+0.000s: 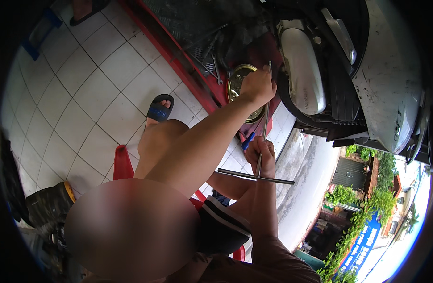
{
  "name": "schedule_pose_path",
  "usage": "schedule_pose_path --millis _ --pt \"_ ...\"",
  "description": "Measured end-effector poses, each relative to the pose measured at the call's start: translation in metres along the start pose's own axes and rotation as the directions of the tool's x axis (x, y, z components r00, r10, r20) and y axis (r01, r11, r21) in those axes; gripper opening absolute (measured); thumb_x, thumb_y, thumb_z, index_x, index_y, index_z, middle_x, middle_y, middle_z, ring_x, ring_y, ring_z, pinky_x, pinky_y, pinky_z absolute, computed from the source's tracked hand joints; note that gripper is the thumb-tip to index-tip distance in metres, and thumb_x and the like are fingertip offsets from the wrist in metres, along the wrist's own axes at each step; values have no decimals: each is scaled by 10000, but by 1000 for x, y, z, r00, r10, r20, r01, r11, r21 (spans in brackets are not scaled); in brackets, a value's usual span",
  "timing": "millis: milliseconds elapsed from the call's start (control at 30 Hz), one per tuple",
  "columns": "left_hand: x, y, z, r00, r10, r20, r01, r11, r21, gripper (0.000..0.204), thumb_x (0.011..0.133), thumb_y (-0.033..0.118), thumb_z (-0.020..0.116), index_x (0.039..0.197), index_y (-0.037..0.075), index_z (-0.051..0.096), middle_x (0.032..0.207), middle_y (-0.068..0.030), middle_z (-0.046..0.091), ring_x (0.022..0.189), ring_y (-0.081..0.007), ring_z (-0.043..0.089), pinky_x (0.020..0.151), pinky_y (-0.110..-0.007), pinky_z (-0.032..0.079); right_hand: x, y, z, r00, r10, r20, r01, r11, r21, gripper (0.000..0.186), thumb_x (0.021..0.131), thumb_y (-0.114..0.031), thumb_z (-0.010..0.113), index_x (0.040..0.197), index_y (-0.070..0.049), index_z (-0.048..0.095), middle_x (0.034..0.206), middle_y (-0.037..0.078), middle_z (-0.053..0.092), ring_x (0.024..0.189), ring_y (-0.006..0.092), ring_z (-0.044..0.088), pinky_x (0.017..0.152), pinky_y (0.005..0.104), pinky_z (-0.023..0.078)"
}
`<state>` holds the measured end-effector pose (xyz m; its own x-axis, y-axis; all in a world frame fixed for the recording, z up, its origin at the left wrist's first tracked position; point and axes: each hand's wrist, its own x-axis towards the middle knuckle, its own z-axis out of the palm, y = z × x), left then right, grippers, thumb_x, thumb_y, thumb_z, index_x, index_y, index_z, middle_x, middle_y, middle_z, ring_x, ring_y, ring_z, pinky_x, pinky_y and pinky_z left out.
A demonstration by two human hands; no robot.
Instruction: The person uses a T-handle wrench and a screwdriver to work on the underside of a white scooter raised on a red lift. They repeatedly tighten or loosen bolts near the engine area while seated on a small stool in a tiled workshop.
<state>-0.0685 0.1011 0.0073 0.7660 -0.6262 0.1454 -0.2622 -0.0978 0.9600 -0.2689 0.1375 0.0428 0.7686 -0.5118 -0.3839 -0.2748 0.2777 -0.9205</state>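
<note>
At the upper middle of the head view, the left hand [259, 87] is closing its fingers round the shaft of a steel T-shaped wrench [266, 120], with the shaft's tip protruding just beyond the grip; lower down, the right hand [262, 153] is wrapping the same shaft just above the crossbar [233, 173], which is lying crosswise at the wrist; the wrench is thus spanning both hands, its shaft running nearly upright in the view; whether its tip is touching anything, the inspector cannot tell.

Behind the left hand, a round gold-rimmed tin [235, 80] is sitting on a red surface and holding small items too indistinct to identify; a blue-handled screwdriver [248, 140] is lying near the right hand; beside the tin, metal spanners [216, 68] are resting on a dark work platform, along which a red edge [173, 56] is running.

To the right of the hands, a grey motorbike [391, 70] is standing with its silver engine cover [301, 70] facing the work; to the left, a foot in a dark sandal [158, 112] is resting on white floor tiles [96, 89]; farther right, green plants [341, 194] and a blue sign [362, 247] are showing outdoors.
</note>
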Motion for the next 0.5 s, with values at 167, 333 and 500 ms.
schedule_pose_path --millis 167,333,500 --pt "-10 20 -4 999 42 -24 -44 993 -111 399 851 234 594 1115 -47 493 778 -227 660 733 -397 665 680 -478 548 -20 -18 22 982 -28 -185 -17 971 -239 422 983 -291 514 621 -121 380 512 -33 346 406 55 274 386 246 167" --pt "-17 47 -4 987 140 79 -121 971 -206 435 888 251 558 1212 -24 462 787 -199 663 782 -377 663 717 -477 535 -43 -39 17 927 -192 -321 -76 743 -665 432 973 -239 527 588 -79 411 491 -12 388 425 61 319 406 256 209" --pt "-5 76 7 969 246 -23 -241 922 -302 442 896 245 567 1237 -14 455 784 -140 675 724 -354 669 673 -464 537 -43 -53 -1 845 -459 -272 -108 352 -930 388 920 -135 600 585 23 483 454 85 415 425 121 351 419 344 270"
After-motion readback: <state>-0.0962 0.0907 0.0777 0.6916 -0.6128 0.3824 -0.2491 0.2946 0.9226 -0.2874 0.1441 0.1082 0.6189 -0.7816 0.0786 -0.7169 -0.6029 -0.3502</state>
